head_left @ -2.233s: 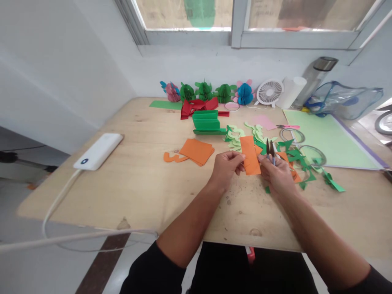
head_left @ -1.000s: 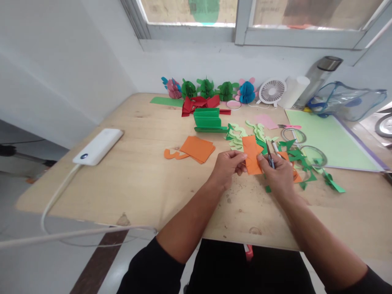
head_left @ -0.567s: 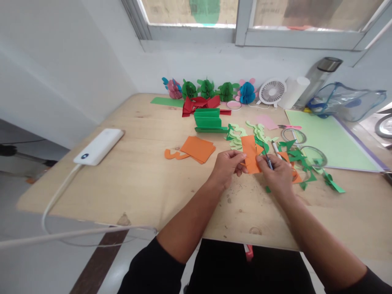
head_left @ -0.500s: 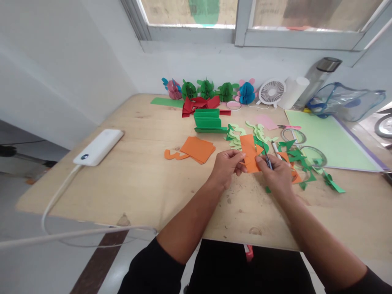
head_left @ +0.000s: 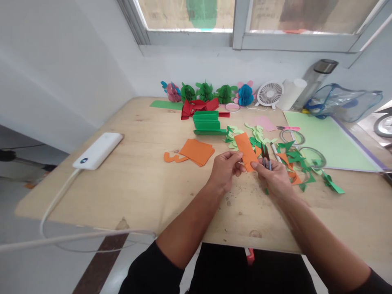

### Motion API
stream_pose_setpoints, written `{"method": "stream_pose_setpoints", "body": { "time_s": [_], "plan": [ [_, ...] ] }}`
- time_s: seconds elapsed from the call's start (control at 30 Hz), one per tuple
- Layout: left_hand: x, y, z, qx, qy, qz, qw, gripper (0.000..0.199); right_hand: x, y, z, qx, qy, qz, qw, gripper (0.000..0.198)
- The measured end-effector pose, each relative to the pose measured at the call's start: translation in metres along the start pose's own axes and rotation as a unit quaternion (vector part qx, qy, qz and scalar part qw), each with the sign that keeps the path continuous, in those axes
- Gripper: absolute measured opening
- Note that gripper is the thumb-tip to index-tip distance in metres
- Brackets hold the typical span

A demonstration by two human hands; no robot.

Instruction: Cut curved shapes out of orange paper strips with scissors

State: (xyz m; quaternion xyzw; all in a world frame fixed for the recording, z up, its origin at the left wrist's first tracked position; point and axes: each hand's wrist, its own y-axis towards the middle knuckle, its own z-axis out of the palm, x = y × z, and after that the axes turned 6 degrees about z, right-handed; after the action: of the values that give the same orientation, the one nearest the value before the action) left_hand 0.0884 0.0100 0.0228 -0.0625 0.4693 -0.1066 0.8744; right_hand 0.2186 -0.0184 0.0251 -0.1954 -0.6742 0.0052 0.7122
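Observation:
A strip of orange paper [head_left: 245, 149] is held up between my two hands, above the table. My left hand [head_left: 225, 169] pinches its left edge between thumb and fingers. At the lower right corner, the thumb of my right hand [head_left: 274, 175] presses on the paper. Scissors [head_left: 266, 156] also sit in my right hand, blades pointing up and away and spread apart, not touching the strip. To the left lies a small stack of orange paper rectangles [head_left: 197, 152], with a wavy orange cutout [head_left: 174, 157] beside it. Green paper scraps [head_left: 298, 157] are strewn right of my right hand.
Folded green paper [head_left: 206, 121] and red paper pieces [head_left: 200, 107] lie farther back. Honeycomb paper figures [head_left: 205, 92], a small white fan [head_left: 270, 94] and a bottle [head_left: 317, 83] line the wall. A white power bank [head_left: 99, 150] with a cable sits at left, tape rolls [head_left: 312, 157] at right.
The orange strip has tilted, its top leaning to the left. The scissor blades have spread wider and stand more upright in my right hand. The view has shifted slightly.

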Motion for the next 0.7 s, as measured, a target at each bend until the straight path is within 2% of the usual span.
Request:
{"method": "stream_pose_setpoints", "body": {
  "time_s": [0.1, 0.3, 0.5, 0.7],
  "plan": [
    [0.0004, -0.0002, 0.0002, 0.005, -0.009, -0.006, 1.0, 0.023, -0.0012, 0.0003, -0.0001, 0.016, 0.012, 0.006, 1.0, 0.041],
    [0.0011, 0.0001, -0.0002, 0.013, 0.015, 0.011, 1.0, 0.023, -0.0039, 0.0015, -0.0009, 0.007, 0.021, 0.008, 1.0, 0.042],
    [0.001, -0.0007, -0.0001, 0.023, 0.062, 0.026, 0.997, 0.024, -0.0034, 0.0015, -0.0012, -0.002, 0.011, 0.01, 1.0, 0.037],
    [-0.0011, -0.0019, 0.0001, 0.06, 0.131, 0.014, 0.989, 0.022, -0.002, 0.0015, -0.0016, -0.008, -0.001, 0.01, 1.0, 0.042]
  ]
}}
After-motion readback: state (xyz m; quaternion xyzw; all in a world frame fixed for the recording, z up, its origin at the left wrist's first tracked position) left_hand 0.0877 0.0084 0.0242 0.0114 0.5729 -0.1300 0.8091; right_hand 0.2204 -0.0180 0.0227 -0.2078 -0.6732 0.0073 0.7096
